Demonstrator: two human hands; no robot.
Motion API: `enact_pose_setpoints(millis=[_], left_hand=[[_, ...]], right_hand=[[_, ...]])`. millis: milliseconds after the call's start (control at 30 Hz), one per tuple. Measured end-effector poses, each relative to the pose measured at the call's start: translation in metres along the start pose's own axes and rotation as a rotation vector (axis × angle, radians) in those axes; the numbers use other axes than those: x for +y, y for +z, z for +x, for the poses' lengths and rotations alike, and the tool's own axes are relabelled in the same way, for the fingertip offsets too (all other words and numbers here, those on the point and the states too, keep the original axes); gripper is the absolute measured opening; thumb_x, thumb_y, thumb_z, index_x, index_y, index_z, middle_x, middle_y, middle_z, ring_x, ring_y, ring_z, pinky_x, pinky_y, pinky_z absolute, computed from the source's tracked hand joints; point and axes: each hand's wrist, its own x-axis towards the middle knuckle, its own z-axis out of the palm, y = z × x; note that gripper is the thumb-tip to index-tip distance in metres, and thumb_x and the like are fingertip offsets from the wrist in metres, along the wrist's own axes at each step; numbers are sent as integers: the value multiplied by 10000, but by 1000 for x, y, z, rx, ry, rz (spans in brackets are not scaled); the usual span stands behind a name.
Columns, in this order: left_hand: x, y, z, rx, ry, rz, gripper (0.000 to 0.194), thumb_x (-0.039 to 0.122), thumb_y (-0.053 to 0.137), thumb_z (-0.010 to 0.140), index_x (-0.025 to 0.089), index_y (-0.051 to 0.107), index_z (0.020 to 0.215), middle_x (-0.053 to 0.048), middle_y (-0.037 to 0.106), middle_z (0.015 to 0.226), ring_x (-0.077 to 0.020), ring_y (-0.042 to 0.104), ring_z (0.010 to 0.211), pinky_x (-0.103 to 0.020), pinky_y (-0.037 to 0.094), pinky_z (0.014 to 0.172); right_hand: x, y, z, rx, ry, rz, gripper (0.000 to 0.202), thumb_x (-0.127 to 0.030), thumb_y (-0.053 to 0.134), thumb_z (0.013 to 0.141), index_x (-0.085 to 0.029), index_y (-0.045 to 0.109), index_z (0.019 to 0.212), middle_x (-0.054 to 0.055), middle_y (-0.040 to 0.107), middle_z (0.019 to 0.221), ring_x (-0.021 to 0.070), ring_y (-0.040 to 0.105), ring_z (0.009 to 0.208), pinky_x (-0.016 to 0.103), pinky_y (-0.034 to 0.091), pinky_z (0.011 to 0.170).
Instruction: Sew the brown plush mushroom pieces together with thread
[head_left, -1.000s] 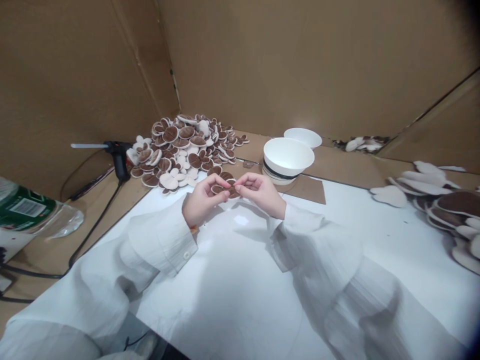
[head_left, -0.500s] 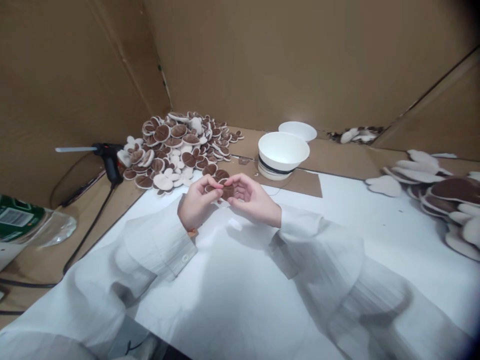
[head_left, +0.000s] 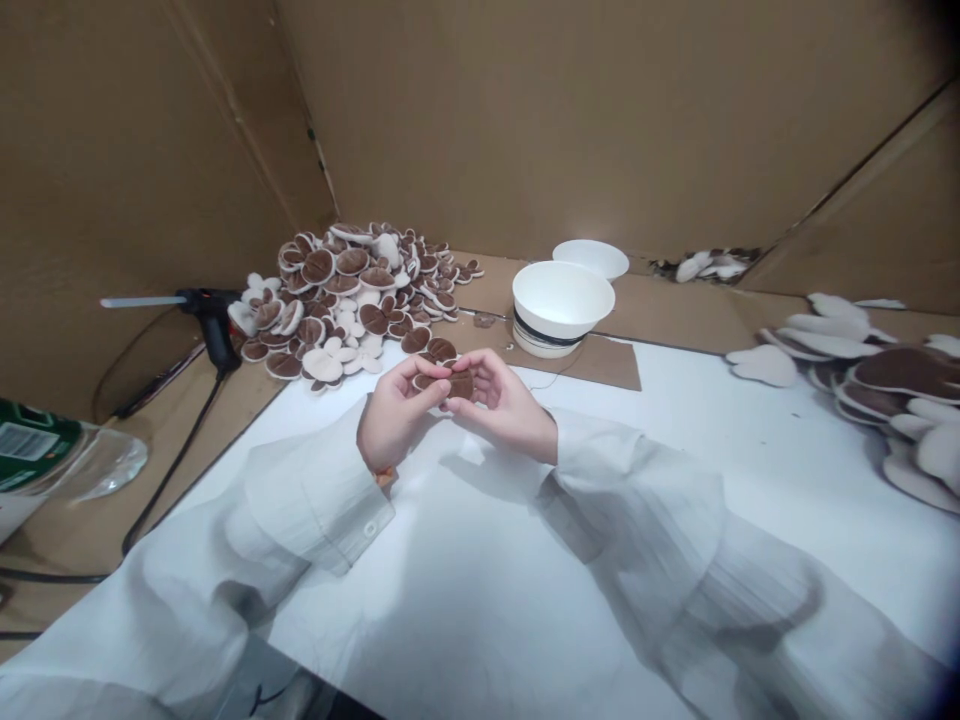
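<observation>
Our left hand point(head_left: 397, 410) and right hand point(head_left: 510, 405) are pinching a brown lobed plush piece point(head_left: 460, 384) over the white tabletop point(head_left: 780, 490), near the plush heap point(head_left: 352, 290); uneven finger pressure could bend it or let it slip!

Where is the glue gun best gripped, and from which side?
The glue gun is probably best taken by its handle, left hand coming from the near side: the handle points toward the person, while a pale stick juts out left and the pile of pieces crowds the right.
</observation>
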Motion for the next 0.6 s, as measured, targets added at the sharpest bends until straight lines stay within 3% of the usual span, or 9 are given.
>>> enact_pose_setpoints(millis=[167,467,600], left_hand=[[1,3,-2,5,-65,-53,142,184,674,648,149,559,723,47,555,584,-65,522,511,-200,430,537],[4,1,2,-14,-267,-208,184,151,692,601,133,556,724,47,538,593,-61,517,514,-215,468,534],[4,2,0,-43,-234,-188,200,175,695,629,140,565,777,50,545,606,-63,534,549,-223,475,592]], right_hand=[[3,1,0,24,16,7,344,-263,676,684,-204,428,915,39,521,939,136,549,836,295,472,736],[2,-8,2,-27,-28,-104,318,-215,665,689,-193,469,938,34,560,921,124,563,780,286,480,720],[3,-12,2,-54,-7,-64,334,-229,677,680,-196,460,931,28,563,915,120,572,787,284,482,738]])
